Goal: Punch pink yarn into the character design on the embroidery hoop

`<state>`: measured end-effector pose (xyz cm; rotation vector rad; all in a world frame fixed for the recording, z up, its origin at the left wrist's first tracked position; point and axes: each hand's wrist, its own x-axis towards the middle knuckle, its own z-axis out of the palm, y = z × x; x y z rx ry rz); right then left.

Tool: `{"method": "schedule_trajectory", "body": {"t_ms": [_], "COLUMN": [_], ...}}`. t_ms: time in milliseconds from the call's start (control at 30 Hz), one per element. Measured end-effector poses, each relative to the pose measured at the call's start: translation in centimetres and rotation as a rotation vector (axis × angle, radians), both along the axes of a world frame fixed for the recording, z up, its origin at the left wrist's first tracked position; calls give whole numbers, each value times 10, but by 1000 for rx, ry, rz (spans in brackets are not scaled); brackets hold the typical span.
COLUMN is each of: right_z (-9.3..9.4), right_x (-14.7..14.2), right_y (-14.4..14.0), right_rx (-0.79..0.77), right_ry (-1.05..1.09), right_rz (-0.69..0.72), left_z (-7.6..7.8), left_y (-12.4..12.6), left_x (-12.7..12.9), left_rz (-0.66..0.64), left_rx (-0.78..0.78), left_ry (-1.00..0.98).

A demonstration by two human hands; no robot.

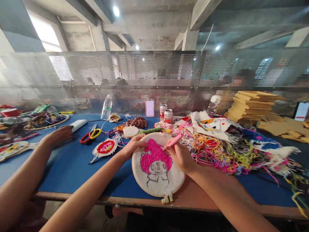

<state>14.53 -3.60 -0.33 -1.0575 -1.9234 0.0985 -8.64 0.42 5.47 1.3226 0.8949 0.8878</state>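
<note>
A round embroidery hoop (177,182) stands tilted at the table's front edge, its screw clamp (167,199) at the bottom. White cloth is stretched in it, bearing a drawn character with a hood filled in bright pink loops (154,154). My left hand (131,147) is closed on the hoop's upper left rim, its fingers partly behind it. In my right hand (180,157) is a pink punch needle (175,140), pinched like a pen. Its tip end is at the right side of the pink hood; whether it pierces the cloth I cannot tell.
Tangled yarn (214,148) heaps at right, near cardboard sheets (251,106). Behind are cans (168,116), a bottle (106,108) and a perforated screen (154,71). Scissors (90,135) and a small round piece (105,147) lie left, beside another person's hand (60,133).
</note>
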Motion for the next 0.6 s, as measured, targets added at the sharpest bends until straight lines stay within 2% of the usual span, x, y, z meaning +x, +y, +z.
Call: {"method": "schedule_trajectory", "body": {"t_ms": [67,167,233,300,333,367,500,533,567,600], "right_z": [0,-1,-1,-1,-1,-1,0,1,2,3], "right_x": [0,0,0,1,1,1,0,0,-1,-1], "right_y": [0,1,1,1,1,1,1,0,0,-1], "right_rx": [-12,-17,-25,-34,-37,-39,-3,22,48,72], "right_ry": [5,10,10,6,3,0,-11,-17,-25,-32], "right_rz": [2,6,10,9,6,2,0,2,6,10], "left_z": [20,42,44,38,34,31,31,34,37,40], "left_y": [4,21,36,50,55,58,58,56,54,52], "left_x": [-47,-137,-188,-220,-228,-231,-217,-212,-208,-205], "left_rz": [23,50,60,34,-23,-155,-939,-1030,-1044,-996], "left_rx": [30,57,111,186,204,207,193,195,211,236], "left_ry": [-27,-46,-39,-10,3,33,193,218,231,231]}}
